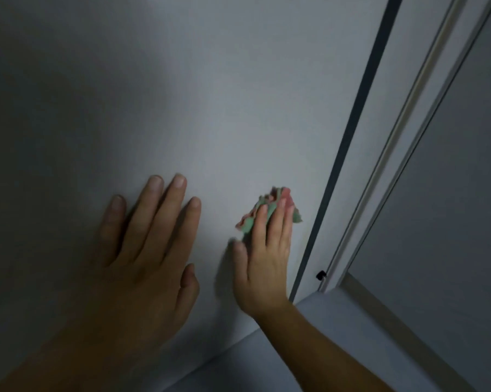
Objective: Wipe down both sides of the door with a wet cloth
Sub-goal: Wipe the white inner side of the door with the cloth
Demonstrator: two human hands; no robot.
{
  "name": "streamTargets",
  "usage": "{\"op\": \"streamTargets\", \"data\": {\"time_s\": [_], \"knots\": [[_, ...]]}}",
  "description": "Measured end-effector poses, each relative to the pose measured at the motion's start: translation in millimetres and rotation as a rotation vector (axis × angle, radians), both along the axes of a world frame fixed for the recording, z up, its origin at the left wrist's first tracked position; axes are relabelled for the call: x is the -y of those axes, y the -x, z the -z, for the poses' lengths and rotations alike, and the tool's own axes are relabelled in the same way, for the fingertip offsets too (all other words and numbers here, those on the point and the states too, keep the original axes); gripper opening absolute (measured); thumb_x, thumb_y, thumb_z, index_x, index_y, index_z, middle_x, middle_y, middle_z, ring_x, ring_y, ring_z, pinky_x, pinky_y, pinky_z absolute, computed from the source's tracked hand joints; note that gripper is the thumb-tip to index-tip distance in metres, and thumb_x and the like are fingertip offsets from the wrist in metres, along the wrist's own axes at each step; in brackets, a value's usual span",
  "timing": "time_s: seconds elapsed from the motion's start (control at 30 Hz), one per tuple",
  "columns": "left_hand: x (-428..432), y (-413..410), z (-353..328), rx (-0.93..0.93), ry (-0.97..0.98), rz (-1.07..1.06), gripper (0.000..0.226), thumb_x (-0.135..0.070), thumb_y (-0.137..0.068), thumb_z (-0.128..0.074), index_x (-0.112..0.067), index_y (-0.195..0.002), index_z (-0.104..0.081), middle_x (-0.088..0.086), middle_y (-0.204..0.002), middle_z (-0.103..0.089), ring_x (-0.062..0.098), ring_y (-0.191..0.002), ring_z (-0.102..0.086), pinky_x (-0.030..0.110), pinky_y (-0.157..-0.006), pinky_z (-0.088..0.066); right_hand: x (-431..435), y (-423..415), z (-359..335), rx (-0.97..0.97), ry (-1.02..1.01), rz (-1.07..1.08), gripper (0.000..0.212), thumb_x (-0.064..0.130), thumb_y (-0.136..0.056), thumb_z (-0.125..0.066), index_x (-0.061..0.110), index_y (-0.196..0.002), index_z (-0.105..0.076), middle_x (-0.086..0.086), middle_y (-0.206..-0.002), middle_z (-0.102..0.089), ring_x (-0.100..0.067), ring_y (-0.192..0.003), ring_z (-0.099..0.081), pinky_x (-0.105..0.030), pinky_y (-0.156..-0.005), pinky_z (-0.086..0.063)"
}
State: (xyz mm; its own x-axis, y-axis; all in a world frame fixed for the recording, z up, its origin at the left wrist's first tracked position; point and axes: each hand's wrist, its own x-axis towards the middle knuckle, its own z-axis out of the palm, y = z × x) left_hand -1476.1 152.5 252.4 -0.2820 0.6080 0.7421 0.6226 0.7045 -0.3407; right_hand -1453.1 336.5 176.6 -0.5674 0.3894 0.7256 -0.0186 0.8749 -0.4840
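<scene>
Left hand [142, 250] lies flat on the door [210, 94], fingers straight and spread, bracing. The cloth [269, 210] sits near the door's lower right edge, pressed under the right hand [267, 258], whose fingers are straight and together. Door frame [403, 137] just beyond. Likely mid-wipe on this side; the other side is unseen.
</scene>
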Motion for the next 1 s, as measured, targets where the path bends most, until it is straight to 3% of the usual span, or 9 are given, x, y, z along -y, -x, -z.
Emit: {"op": "streamTargets", "data": {"time_s": [0.13, 0.23, 0.43, 0.5, 0.6, 0.67, 0.73, 0.9, 1.0], "knots": [[-29, 2, 11, 0.01, 0.103, 0.05, 0.077, -0.025, -0.083, -0.048, -0.001, -0.156, -0.04, 0.018, -0.171, -0.017, 0.038, -0.159, -0.015, 0.06, -0.127, -0.007, -13, 33, -41, -0.275, 0.179, 0.029, 0.065, 0.047, -0.109, -0.016, 0.009, -0.161, -0.004, -0.007, -0.169, 0.012, -0.032, -0.158, 0.008, -0.051, -0.127, 0.005], [-49, 6, 14, -0.018, 0.152, 0.032, 0.08, -0.028, -0.082, -0.047, 0.0, -0.156, -0.037, 0.019, -0.172, -0.014, 0.038, -0.159, -0.013, 0.059, -0.127, -0.004, -26, 41, -25, -0.324, 0.219, 0.052, 0.063, 0.045, -0.109, -0.015, 0.015, -0.162, -0.003, 0.0, -0.17, 0.014, -0.027, -0.158, 0.008, -0.048, -0.127, 0.006], [-80, 5, 15, -0.023, 0.247, 0.015, 0.08, -0.03, -0.084, -0.044, 0.002, -0.157, -0.034, 0.02, -0.172, -0.013, 0.039, -0.159, -0.011, 0.058, -0.127, -0.003, -85, 27, 33, -0.158, 1.141, 0.184, 0.055, 0.033, -0.113, -0.02, 0.022, -0.16, 0.006, 0.004, -0.169, 0.017, -0.011, -0.157, 0.013, -0.034, -0.126, 0.011], [-88, 3, 17, -0.008, 0.261, 0.01, 0.082, -0.031, -0.084, -0.045, 0.003, -0.157, -0.034, 0.02, -0.171, -0.013, 0.038, -0.159, -0.011, 0.058, -0.128, -0.003, -94, 28, 15, -0.176, 1.097, 0.157, 0.058, 0.042, -0.111, -0.018, 0.027, -0.161, 0.007, 0.009, -0.168, 0.021, -0.009, -0.156, 0.017, -0.036, -0.125, 0.014], [-100, 2, 21, -0.016, 0.266, 0.013, 0.082, -0.033, -0.083, -0.047, 0.003, -0.157, -0.035, 0.021, -0.171, -0.014, 0.038, -0.159, -0.012, 0.059, -0.127, -0.003, -102, 40, -19, -0.318, 0.683, 0.112, 0.061, 0.051, -0.106, -0.014, 0.032, -0.16, 0.008, 0.014, -0.168, 0.02, -0.002, -0.153, 0.022, -0.035, -0.124, 0.017], [-104, 2, 24, -0.023, 0.265, 0.011, 0.082, -0.032, -0.083, -0.048, 0.002, -0.157, -0.035, 0.021, -0.171, -0.015, 0.039, -0.159, -0.012, 0.06, -0.127, -0.004, -109, 48, -21, -0.351, 0.585, 0.112, 0.061, 0.046, -0.107, -0.014, 0.026, -0.162, 0.004, 0.01, -0.17, 0.017, -0.003, -0.154, 0.02, -0.038, -0.125, 0.015], [-105, 2, 26, -0.02, 0.248, 0.023, 0.081, -0.032, -0.083, -0.049, 0.003, -0.156, -0.037, 0.021, -0.171, -0.017, 0.039, -0.159, -0.014, 0.061, -0.126, -0.006, -113, 46, 1, -0.339, 0.653, 0.137, 0.057, 0.04, -0.108, -0.015, 0.029, -0.16, 0.005, 0.011, -0.169, 0.016, -0.003, -0.154, 0.018, -0.038, -0.126, 0.013], [-108, 0, 31, 0.003, 0.252, 0.024, 0.081, -0.03, -0.081, -0.052, 0.002, -0.154, -0.041, 0.02, -0.17, -0.019, 0.038, -0.159, -0.014, 0.062, -0.126, -0.003, -122, 27, 62, -0.135, 1.304, 0.199, 0.057, 0.037, -0.112, -0.018, 0.023, -0.162, 0.004, 0.006, -0.17, 0.014, -0.009, -0.156, 0.012, -0.035, -0.126, 0.012], [-111, 0, 35, -0.005, 0.262, 0.012, 0.079, -0.03, -0.082, -0.052, 0.002, -0.154, -0.042, 0.02, -0.17, -0.02, 0.039, -0.158, -0.016, 0.063, -0.125, -0.003, -136, 34, 38, -0.169, 1.242, 0.156, 0.064, 0.057, -0.106, -0.016, 0.031, -0.161, 0.004, 0.01, -0.17, 0.015, -0.004, -0.155, 0.014, -0.033, -0.124, 0.014]]}}
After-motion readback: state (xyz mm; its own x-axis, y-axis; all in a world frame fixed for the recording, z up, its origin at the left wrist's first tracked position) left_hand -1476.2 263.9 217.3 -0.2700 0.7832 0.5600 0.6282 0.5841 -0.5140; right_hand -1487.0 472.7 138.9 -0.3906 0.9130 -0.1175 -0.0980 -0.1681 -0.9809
